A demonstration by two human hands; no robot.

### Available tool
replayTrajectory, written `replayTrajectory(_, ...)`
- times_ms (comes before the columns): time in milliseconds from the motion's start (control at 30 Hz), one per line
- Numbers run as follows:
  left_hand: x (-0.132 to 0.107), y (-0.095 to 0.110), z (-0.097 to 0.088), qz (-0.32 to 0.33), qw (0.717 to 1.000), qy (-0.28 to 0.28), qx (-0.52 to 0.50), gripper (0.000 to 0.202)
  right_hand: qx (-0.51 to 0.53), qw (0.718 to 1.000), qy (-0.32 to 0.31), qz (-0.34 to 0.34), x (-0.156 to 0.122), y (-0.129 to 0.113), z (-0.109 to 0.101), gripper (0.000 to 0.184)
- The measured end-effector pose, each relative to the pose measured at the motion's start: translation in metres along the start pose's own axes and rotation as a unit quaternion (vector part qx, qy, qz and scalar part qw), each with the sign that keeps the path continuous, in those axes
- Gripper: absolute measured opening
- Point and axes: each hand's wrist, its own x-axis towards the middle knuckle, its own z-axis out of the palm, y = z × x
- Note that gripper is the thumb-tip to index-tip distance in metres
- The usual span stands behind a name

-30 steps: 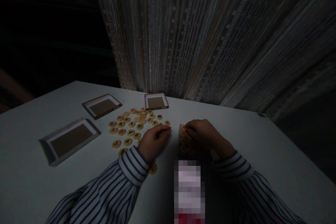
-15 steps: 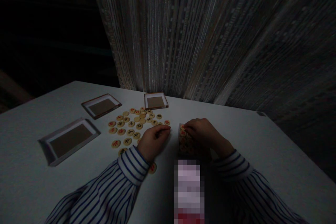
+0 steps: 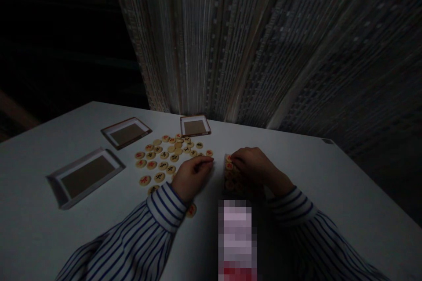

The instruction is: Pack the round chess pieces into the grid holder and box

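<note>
Round wooden Chinese chess pieces point(image 3: 159, 177) with red or black characters lie scattered on the white table, left of and beyond my left hand point(image 3: 193, 177). That hand is closed, thumb and fingers together; whether anything sits between them is hidden. To its right stands a small box point(image 3: 225, 171) with rows of Chinese chess pieces point(image 3: 229, 183) inside, partly in shadow. My right hand point(image 3: 253, 164) reaches over this box with curled fingers, its fingertips on a red-marked chess piece point(image 3: 228, 158) at the far left corner. The box's right part is hidden under the hand.
Three shallow open trays or lids stand on the table point(image 3: 296, 162): a large one point(image 3: 89, 175) at left, one point(image 3: 127, 133) behind it, one point(image 3: 195, 126) at the back. A red-marked piece point(image 3: 191, 210) lies by my left cuff. A string curtain point(image 3: 211, 44) hangs beyond the far edge.
Both hands keep nearly the same pose and place. The view has shifted very slightly; the pieces and trays lie as before.
</note>
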Motion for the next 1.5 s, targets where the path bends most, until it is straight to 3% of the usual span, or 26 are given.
replayTrajectory(333,0.001,0.005,0.0,-0.015,1.0,0.008,-0.001,0.024,-0.001,1.0,0.016,0.002,-0.001,0.001,-0.005,0.026)
replayTrajectory(633,0.002,0.008,-0.009,0.008,0.999,0.033,0.01,0.025,0.047,0.989,0.134,0.038,-0.014,-0.007,-0.035,0.023)
replayTrajectory(833,0.006,0.003,-0.013,0.034,0.998,0.052,-0.004,0.023,0.141,0.968,0.203,0.053,-0.027,-0.015,-0.04,0.023)
replayTrajectory(1033,0.005,0.014,-0.023,0.041,0.997,0.064,-0.028,0.022,0.255,0.939,0.217,0.076,-0.059,-0.033,-0.035,0.023)
replayTrajectory(1233,-0.012,0.018,-0.04,0.09,0.991,0.091,0.034,0.027,0.344,0.911,0.211,0.082,-0.084,-0.055,-0.02,0.027)
replayTrajectory(1400,-0.034,0.008,-0.055,0.113,0.974,0.15,0.124,0.026,0.23,0.927,0.29,0.067,-0.084,-0.064,0.005,0.028)
replayTrajectory(1500,-0.039,0.001,-0.065,0.122,0.96,0.193,0.165,0.026,0.15,0.941,0.302,0.042,-0.084,-0.064,0.014,0.031)
